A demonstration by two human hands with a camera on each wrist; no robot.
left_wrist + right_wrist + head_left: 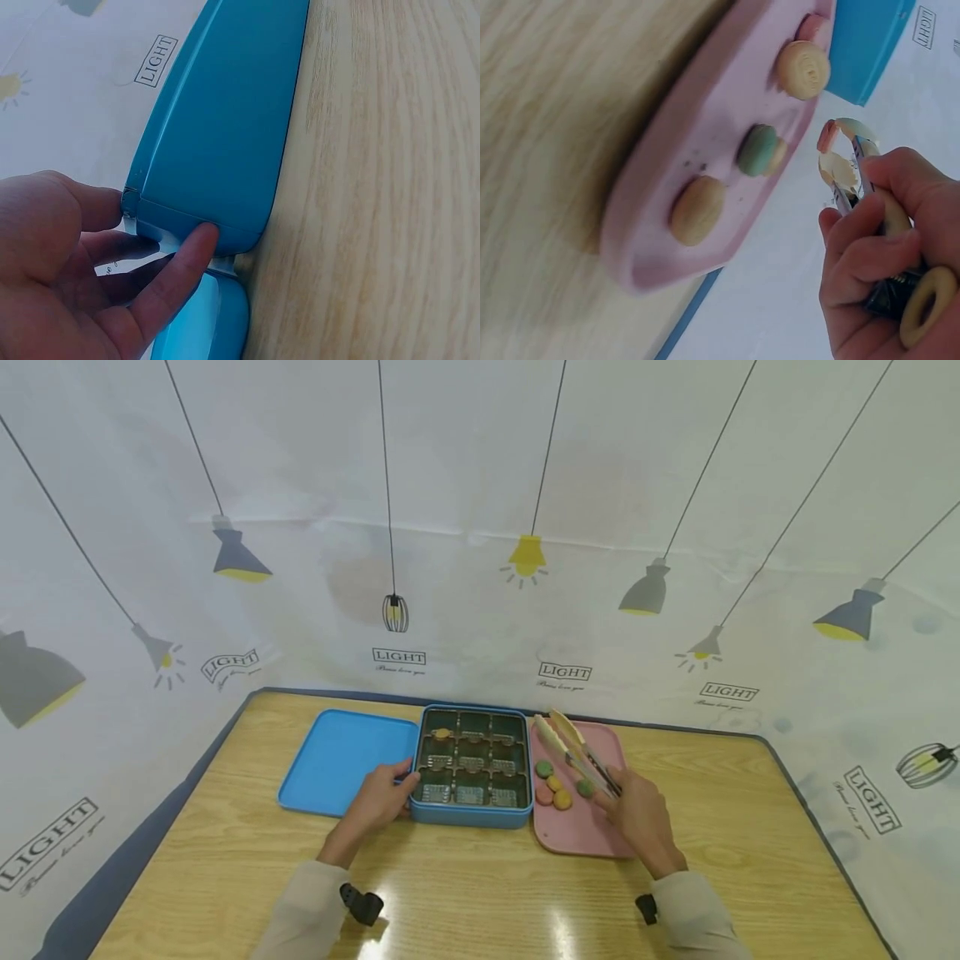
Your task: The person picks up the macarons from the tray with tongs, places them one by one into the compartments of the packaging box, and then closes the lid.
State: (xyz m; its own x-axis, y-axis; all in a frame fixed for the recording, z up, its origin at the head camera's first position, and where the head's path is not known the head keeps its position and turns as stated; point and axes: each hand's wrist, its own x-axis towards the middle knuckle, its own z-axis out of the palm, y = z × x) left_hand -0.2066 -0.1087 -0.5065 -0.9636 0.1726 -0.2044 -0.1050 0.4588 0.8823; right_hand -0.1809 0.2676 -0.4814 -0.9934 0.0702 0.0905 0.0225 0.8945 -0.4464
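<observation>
My left hand [386, 793] holds the near left corner of a blue box [468, 816], thumb at its rim and a finger against its side. Inside the box sits a dark divided insert with several compartments; a yellow macaron [442, 733] lies in the back left one. With my right hand [637, 810] I grip metal tongs [592, 764] with pale scalloped tips, spread apart above the pink tray [570, 839]. A pink piece [827, 135] shows at the tips in the right wrist view; I cannot tell whether they hold it. Green macarons [543, 768], yellow macarons [562, 799] and a pink macaron [543, 794] lie on the tray.
A flat blue lid [341, 760] lies left of the box, close to my left hand. The tray stands right beside the box. Behind the wooden table [465, 885] rises a pale backdrop [465, 485] printed with lamps. Black straps show at both wrists.
</observation>
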